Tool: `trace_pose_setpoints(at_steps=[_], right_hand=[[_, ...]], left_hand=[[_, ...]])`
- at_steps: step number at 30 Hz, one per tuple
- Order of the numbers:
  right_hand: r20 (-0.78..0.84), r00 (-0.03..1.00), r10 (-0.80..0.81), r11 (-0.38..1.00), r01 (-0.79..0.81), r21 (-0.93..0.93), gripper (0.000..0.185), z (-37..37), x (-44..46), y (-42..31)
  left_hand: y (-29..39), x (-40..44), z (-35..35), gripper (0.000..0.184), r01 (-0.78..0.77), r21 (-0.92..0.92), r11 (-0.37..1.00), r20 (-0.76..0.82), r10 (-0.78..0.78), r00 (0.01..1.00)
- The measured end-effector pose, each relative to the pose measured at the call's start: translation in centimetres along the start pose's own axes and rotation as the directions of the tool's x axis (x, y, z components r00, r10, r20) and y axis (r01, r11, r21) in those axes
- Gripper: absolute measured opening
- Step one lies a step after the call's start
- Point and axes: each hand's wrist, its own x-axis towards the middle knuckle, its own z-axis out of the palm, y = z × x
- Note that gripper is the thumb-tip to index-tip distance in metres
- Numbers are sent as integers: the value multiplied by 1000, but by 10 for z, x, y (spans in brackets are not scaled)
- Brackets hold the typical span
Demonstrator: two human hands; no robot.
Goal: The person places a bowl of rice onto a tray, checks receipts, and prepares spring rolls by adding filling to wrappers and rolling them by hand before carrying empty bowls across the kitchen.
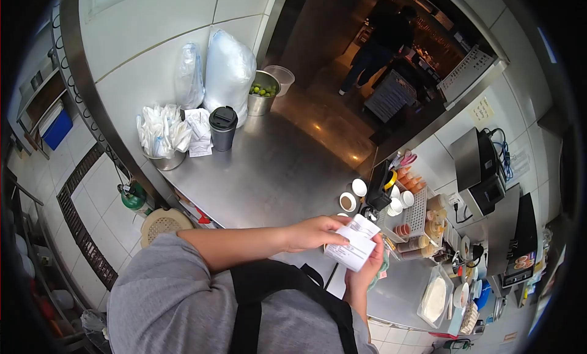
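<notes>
My left hand (315, 233) reaches in from the left, its thumb and fingers closed on white printed paper slips (350, 249) that look like receipts. From below, my right hand (369, 261) wraps round the other side of the same slips. The slips lie partly over one another, and their print is too small to read. Both hands are in front of my chest, above the steel counter (263, 170). Past the slips are a small white cup (359, 187) and a cup with brown contents (347, 201).
A dark lidded tumbler (224, 126), a pot of green limes (263, 92) and a bowl of white plastic bags (164, 134) stand on the far left of the counter. Sauce bottles (411, 181) and a perforated basket (413, 214) crowd the right. Beyond the opening, a person (385, 45) stands.
</notes>
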Motion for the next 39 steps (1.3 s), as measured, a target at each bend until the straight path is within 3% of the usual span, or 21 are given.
trace_pose_setpoints(at_steps=[1,2,5,8,9,10,11,12,14,15,17,19,24,31,33,35,37,39], right_hand=[[2,1000,-2,1000,2,-5,30,8,0,1],[24,998,52,999,-52,1,30,15,0,1],[102,987,125,990,-131,52,32,26,-3,6],[250,896,368,921,-388,37,40,35,-7,4],[301,882,363,920,-391,36,42,28,-9,13],[281,880,384,917,-398,-6,43,32,-7,4],[261,878,401,914,-404,-46,45,37,-4,-5],[252,882,398,915,-401,-42,45,32,-4,-3],[133,914,384,923,-383,-38,40,8,-3,5],[114,922,371,928,-371,-24,40,-5,-4,10],[23,902,432,901,-432,34,37,-28,-8,21],[-41,904,427,904,-425,48,32,-39,-13,24],[-72,900,430,900,-433,-44,28,-42,-22,24],[-46,926,374,918,-376,-127,26,-49,-33,31],[-54,935,352,927,-356,-121,25,-52,-36,32],[-36,933,359,921,-361,-147,25,-57,-41,33],[-58,932,359,920,-364,-145,25,-63,-44,33],[-84,927,366,915,-374,-148,25,-67,-48,32]], left_hand=[[-5,-3,-4,30,10,30,1000,-106,-7,994],[-10,-7,-6,21,-25,158,987,-256,65,965],[-20,-20,-32,15,31,86,996,-227,-11,974],[-15,-38,-45,28,-188,118,975,-261,213,942],[-4,-43,-59,38,-240,462,854,-359,428,829],[14,-49,-80,49,-199,751,629,-359,643,677],[36,-58,-103,64,-288,670,684,-465,690,555],[53,-73,-137,62,-124,769,628,-542,742,395],[74,-111,-216,32,-6,684,730,-722,677,141],[75,-123,-256,24,13,774,633,-633,774,-29],[72,-142,-301,25,324,763,559,-563,821,-92],[56,-151,-324,31,590,633,502,-564,821,-93],[29,-157,-355,31,624,587,516,-608,790,-81],[22,-159,-364,25,740,567,362,-571,820,36],[3,-164,-373,30,850,400,343,-700,713,42],[-2,-161,-366,33,813,410,412,-741,670,34],[-14,-159,-372,45,818,392,421,-722,692,-10],[-23,-162,-374,53,835,414,364,-678,735,16]])
